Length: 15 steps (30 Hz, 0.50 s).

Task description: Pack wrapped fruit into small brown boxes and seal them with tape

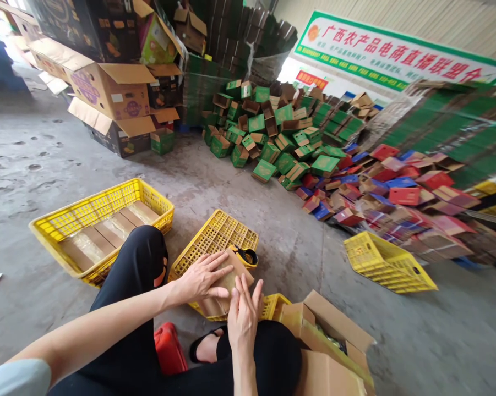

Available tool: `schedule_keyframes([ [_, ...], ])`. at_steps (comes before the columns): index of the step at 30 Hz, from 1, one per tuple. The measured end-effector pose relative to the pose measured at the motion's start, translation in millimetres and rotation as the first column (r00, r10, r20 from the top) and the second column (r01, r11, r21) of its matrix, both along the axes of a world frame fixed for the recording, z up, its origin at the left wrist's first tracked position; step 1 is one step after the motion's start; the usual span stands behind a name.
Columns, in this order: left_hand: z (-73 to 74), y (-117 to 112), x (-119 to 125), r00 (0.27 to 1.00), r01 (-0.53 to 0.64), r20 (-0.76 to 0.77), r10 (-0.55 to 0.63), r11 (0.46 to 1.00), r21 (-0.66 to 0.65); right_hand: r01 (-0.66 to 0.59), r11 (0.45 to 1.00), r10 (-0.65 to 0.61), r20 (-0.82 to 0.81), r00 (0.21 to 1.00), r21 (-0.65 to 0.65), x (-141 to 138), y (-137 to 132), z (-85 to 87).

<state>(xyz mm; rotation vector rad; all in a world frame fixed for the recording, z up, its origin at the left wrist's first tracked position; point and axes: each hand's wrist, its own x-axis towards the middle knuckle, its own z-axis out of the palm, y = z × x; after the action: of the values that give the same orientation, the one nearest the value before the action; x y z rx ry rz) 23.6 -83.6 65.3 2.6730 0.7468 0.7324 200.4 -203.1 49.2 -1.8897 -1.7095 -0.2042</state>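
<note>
A small brown cardboard box (pixel 243 266) lies on an upturned yellow crate (pixel 218 234) in front of my knees. My left hand (pixel 202 279) rests flat across the top of the box, fingers stretched out and spread. At the box's near right edge, my right hand (pixel 243 313) has its fingers extended, their tips touching the cardboard. Neither hand is closed around anything. Just beyond the box sits a black ring-shaped thing (pixel 250 256), perhaps a tape dispenser, partly hidden. More brown cardboard (pixel 212 306) shows under my hands.
A yellow basket (pixel 61 223) on the left holds several brown boxes with clear wrapping. Open cartons (pixel 330 335) stand by my right knee, and a red object (pixel 170 346) lies between my legs. Another yellow crate (pixel 386 264) is at right. Green boxes (pixel 268 151) and red-and-blue boxes (pixel 396 187) are heaped beyond.
</note>
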Motion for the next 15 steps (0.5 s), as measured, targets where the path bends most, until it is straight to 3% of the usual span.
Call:
schedule_keyframes([
  [6, -2.5, 2, 2, 1.0, 0.017, 0.021, -0.016, 0.999, -0.031, -0.048, 0.993, 0.052, 0.032, 0.998, -0.104, 1, 16, 10.3],
  [15, -15.6, -15, -26, 0.988, -0.003, 0.151, 0.019, 0.995, -0.104, -0.027, 0.994, 0.033, 0.06, 0.998, -0.105, 2, 20, 0.3],
])
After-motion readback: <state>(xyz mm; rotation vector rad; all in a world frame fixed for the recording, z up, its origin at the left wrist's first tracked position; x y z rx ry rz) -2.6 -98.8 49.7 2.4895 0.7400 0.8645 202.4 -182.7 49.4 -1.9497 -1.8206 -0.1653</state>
